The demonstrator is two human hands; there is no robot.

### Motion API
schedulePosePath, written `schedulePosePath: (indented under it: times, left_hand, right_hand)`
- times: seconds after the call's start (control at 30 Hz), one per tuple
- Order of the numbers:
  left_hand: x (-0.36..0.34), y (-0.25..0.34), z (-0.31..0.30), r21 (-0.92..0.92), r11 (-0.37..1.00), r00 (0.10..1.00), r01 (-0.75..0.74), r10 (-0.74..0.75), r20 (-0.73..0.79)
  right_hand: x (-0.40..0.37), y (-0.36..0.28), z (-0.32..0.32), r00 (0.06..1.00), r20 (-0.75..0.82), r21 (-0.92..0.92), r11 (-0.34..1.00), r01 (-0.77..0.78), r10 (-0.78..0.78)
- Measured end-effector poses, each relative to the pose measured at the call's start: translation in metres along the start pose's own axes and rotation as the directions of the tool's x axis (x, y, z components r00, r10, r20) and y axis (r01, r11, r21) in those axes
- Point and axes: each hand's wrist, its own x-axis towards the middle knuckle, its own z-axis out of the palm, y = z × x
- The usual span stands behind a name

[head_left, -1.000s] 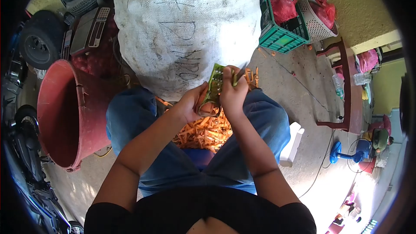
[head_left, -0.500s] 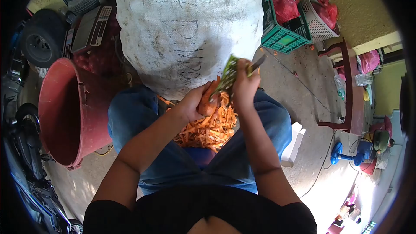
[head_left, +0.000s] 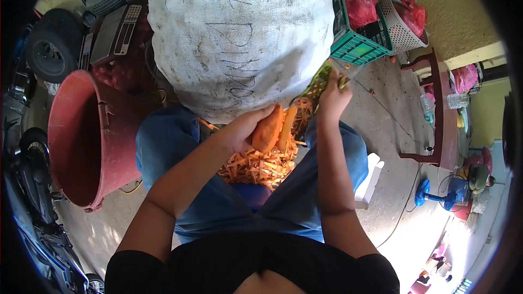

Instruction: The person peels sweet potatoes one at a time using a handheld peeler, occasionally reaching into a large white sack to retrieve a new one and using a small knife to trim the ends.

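My left hand [head_left: 244, 129] is closed around an orange carrot [head_left: 266, 134], held at a slant between my knees. In my right hand [head_left: 333, 101], to the right of the carrot, is a green peeler [head_left: 320, 80] with a hole-patterned surface, smeared by motion. A long orange peel strip [head_left: 286, 128] hangs in the air just beside the carrot. Below both hands lies a heap of carrot peelings [head_left: 253, 167], over something blue that shows only at its near edge.
A big white woven sack [head_left: 239, 38] stands right in front of my knees. To the left is a red tub [head_left: 122, 136], tipped toward me. A green crate [head_left: 359, 49] and a white basket [head_left: 402, 30] stand at the far right, near a reddish-brown wooden piece of furniture [head_left: 448, 114].
My right hand and the peeler have moved right and slightly away from the carrot. A peel strip now shows beside the carrot, which my left hand still holds in nearly the same place.
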Motion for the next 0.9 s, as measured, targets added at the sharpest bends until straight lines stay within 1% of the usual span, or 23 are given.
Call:
schedulePosePath:
  times: [0.07, 0.1, 0.13, 0.17, 0.2, 0.27, 0.3, 0.37, 0.4, 0.43, 0.47, 0.5, 0.53, 0.57, 0.6, 0.63, 0.67, 0.73, 0.77, 0.8, 0.83, 0.87, 0.9]
  left_hand:
    - [0.003, -0.002, -0.004, -0.011, 1.0, 0.999, -0.002, 0.001, -0.04]
    - [0.019, -0.009, -0.021, -0.087, 0.995, 0.997, -0.047, 0.052, 0.06]
    - [0.022, -0.009, -0.024, -0.166, 0.983, 0.982, -0.081, 0.107, 0.157]
    - [0.022, -0.011, -0.027, -0.224, 0.974, 0.977, -0.026, 0.073, 0.203]
    - [0.014, -0.01, -0.018, -0.224, 0.974, 0.977, -0.024, 0.07, 0.202]
    - [0.003, -0.01, -0.003, -0.192, 0.979, 0.997, -0.068, 0.073, 0.019]
    - [0.005, -0.009, -0.004, -0.193, 0.979, 0.997, -0.068, 0.073, 0.018]
    - [0.011, -0.006, -0.009, -0.061, 0.994, 0.995, -0.095, 0.097, 0.026]
    - [0.008, -0.009, -0.008, -0.061, 0.994, 0.995, -0.093, 0.095, 0.028]
    - [0.003, -0.015, -0.005, 0.086, 0.996, 0.996, 0.017, -0.025, 0.089]
    - [0.0, -0.018, -0.004, 0.238, 0.964, 0.98, 0.116, -0.15, 0.131]
    - [0.002, -0.017, -0.005, 0.241, 0.964, 0.98, 0.115, -0.151, 0.133]
    - [0.006, -0.016, -0.008, 0.169, 0.981, 0.983, 0.098, -0.122, 0.136]
    - [0.009, -0.016, -0.012, 0.09, 0.993, 0.986, 0.081, -0.093, 0.135]
    - [0.011, -0.017, -0.014, 0.008, 0.998, 0.989, 0.064, -0.065, 0.131]
    - [0.007, -0.008, -0.004, -0.006, 0.999, 0.999, 0.033, -0.033, 0.013]
    - [0.009, -0.007, -0.007, -0.008, 1.0, 0.999, 0.03, -0.03, 0.012]
    - [0.014, -0.008, -0.015, -0.189, 0.981, 0.985, 0.039, -0.005, 0.173]
    - [0.014, -0.008, -0.015, -0.188, 0.981, 0.985, 0.04, -0.008, 0.171]
    - [0.014, -0.008, -0.014, -0.211, 0.977, 0.994, 0.012, 0.01, 0.105]
    - [0.014, -0.009, -0.013, -0.233, 0.972, 0.999, -0.018, 0.028, 0.037]
    - [0.014, -0.011, -0.012, -0.235, 0.972, 0.999, -0.019, 0.028, 0.035]
    - [0.014, -0.014, -0.011, -0.259, 0.966, 0.999, -0.024, 0.035, 0.04]
  right_hand:
    - [-0.022, -0.002, 0.008, 0.99, 0.144, 0.155, 0.988, -0.023, 0.0]
    - [-0.039, -0.017, 0.009, 0.968, 0.246, 0.146, 0.986, -0.079, 0.041]
    - [-0.051, -0.019, 0.01, 0.943, 0.326, 0.132, 0.991, 0.023, -0.065]
    - [-0.062, -0.017, 0.014, 0.929, 0.282, 0.04, 0.971, 0.237, -0.239]
    - [-0.071, -0.02, 0.015, 0.922, 0.299, -0.001, 0.966, 0.257, -0.245]
    - [-0.072, -0.021, 0.017, 0.918, 0.339, -0.03, 0.973, 0.229, -0.205]
    - [-0.069, -0.019, 0.017, 0.918, 0.341, -0.03, 0.973, 0.228, -0.205]
    - [-0.052, -0.011, 0.016, 0.946, 0.286, -0.109, 0.976, 0.191, -0.153]
    - [-0.033, 0.013, 0.019, 0.971, 0.225, -0.052, 0.996, -0.068, 0.078]
    - [-0.012, 0.024, 0.015, 0.996, 0.08, -0.146, 0.988, 0.052, -0.04]
    - [0.005, 0.033, 0.014, 0.99, -0.078, -0.166, 0.98, 0.107, -0.121]
    - [0.013, 0.025, 0.006, 0.995, -0.092, -0.046, 0.998, -0.033, 0.029]
    - [0.016, 0.016, 0.0, 0.98, -0.085, 0.075, 0.982, -0.172, 0.179]
    - [0.014, 0.016, 0.0, 0.98, -0.081, 0.072, 0.982, -0.174, 0.179]
    - [0.009, 0.015, 0.0, 0.993, -0.045, 0.133, 0.986, -0.101, 0.108]
    - [0.002, 0.005, 0.001, 0.999, -0.014, 0.199, 0.98, -0.028, 0.031]
    - [-0.013, -0.008, 0.002, 0.987, 0.066, 0.223, 0.962, -0.159, 0.148]
    - [-0.036, -0.017, 0.009, 0.967, 0.176, 0.233, 0.947, -0.221, 0.182]
    - [-0.045, -0.016, 0.009, 0.963, 0.248, 0.141, 0.98, -0.143, 0.105]
    - [-0.053, -0.015, 0.009, 0.945, 0.326, 0.054, 0.997, -0.056, 0.036]
    - [-0.064, -0.017, 0.014, 0.951, 0.289, 0.037, 0.994, 0.103, -0.109]
    - [-0.072, -0.019, 0.018, 0.933, 0.255, 0.015, 0.965, 0.26, -0.255]
    - [-0.073, -0.02, 0.019, 0.944, 0.278, -0.013, 0.982, 0.189, -0.178]
